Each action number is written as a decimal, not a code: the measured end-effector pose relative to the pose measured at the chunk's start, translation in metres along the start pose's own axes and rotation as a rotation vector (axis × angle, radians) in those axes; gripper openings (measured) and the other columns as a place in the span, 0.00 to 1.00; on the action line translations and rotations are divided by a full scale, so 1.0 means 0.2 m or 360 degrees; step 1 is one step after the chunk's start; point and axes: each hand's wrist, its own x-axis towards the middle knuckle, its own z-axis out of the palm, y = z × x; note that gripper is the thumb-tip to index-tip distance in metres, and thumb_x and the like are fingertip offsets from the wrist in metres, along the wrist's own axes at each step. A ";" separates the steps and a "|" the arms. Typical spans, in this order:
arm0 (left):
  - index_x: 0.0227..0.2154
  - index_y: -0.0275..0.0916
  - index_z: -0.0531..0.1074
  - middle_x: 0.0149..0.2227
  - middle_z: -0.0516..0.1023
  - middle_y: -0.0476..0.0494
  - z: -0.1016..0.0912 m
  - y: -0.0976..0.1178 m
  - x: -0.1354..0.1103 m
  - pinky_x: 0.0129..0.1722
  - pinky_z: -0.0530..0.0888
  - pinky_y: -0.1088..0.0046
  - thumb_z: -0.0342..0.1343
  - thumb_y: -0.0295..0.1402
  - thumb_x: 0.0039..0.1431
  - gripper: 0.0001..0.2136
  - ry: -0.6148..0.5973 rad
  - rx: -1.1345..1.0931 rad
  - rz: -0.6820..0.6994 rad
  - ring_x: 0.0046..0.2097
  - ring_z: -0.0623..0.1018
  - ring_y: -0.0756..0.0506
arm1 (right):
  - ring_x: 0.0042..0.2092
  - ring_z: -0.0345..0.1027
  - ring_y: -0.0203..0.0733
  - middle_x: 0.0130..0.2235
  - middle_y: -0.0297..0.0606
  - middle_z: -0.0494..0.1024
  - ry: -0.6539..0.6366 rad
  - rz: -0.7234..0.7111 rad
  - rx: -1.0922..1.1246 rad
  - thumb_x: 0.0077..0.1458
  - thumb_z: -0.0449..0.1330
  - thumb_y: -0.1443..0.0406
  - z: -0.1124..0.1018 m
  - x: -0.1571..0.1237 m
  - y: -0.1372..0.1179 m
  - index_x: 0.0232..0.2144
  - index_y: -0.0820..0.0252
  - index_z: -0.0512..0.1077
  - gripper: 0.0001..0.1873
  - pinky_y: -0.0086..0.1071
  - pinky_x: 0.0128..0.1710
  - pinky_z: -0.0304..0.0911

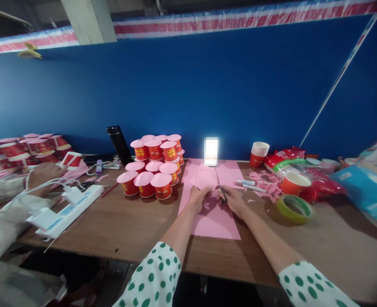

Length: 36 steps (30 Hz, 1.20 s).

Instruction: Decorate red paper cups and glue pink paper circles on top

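My left hand [198,197] pinches a round piece of pink paper [204,178] and holds it up over the table. My right hand [233,199] grips a pair of scissors [219,182], whose blades point away from me and meet the right edge of the round piece. Beneath both hands lies a larger pink sheet [214,219] on the wooden table [133,226]. A lit phone [211,151] stands upright just behind the paper.
A stack of red paper cups with pink lids [153,166] stands left of the paper. Green tape roll [293,209], an orange cup [293,183], pens and pink scraps lie right. A white power strip [67,209] and another person's hand [44,172] are at far left.
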 end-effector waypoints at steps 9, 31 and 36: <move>0.18 0.31 0.71 0.15 0.69 0.46 0.00 0.01 -0.01 0.14 0.56 0.78 0.65 0.38 0.37 0.14 -0.0005 0.0020 -0.0048 0.16 0.65 0.53 | 0.17 0.62 0.32 0.20 0.28 0.69 0.0006 0.0000 0.0011 0.45 0.61 0.50 -0.01 0.01 0.03 0.39 0.60 0.70 0.23 0.26 0.15 0.59; 0.19 0.32 0.71 0.15 0.69 0.47 0.01 0.02 -0.01 0.15 0.56 0.78 0.64 0.38 0.39 0.13 0.0053 0.0022 -0.0009 0.17 0.65 0.54 | 0.17 0.62 0.32 0.19 0.28 0.69 0.0009 -0.0010 0.0004 0.44 0.61 0.51 -0.03 0.05 0.07 0.40 0.62 0.70 0.25 0.27 0.15 0.61; 0.19 0.32 0.70 0.15 0.69 0.46 0.00 0.03 -0.01 0.14 0.55 0.78 0.64 0.38 0.39 0.13 0.0054 0.0039 -0.0027 0.16 0.65 0.54 | 0.17 0.62 0.32 0.20 0.28 0.69 -0.0008 -0.0016 0.0006 0.45 0.61 0.52 -0.02 0.04 0.06 0.39 0.62 0.70 0.23 0.27 0.15 0.60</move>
